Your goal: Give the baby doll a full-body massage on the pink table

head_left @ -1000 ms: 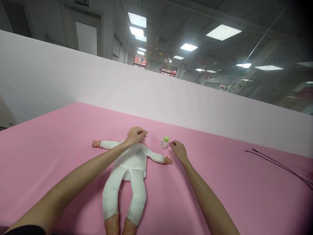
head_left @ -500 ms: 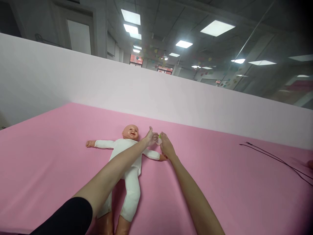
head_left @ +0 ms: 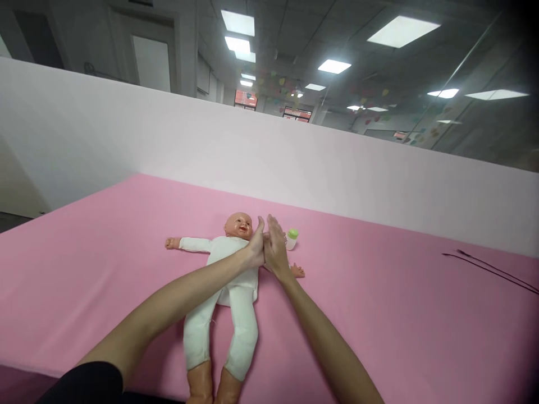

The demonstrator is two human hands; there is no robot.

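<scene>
A baby doll (head_left: 239, 258) in a white body suit lies on its back on the pink table cover (head_left: 379, 314), arms spread. Above the doll's chest and outstretched arm, my left hand (head_left: 255, 247) and my right hand (head_left: 275, 248) are brought together palm to palm. Fingers on both are stretched out, and I see nothing held between them. Just right of my right hand, a small clear bottle with a green cap (head_left: 292, 239) stands upright on the cover. My hands hide part of the doll's arm.
Two thin black cables (head_left: 492, 269) lie on the cover at the right. A low white partition (head_left: 295, 163) runs along the table's far side. Behind it, glass and lit ceiling panels show.
My right hand has come away from the bottle and moved against my left palm. The bottle now stands free at the right. The view has shifted slightly.
</scene>
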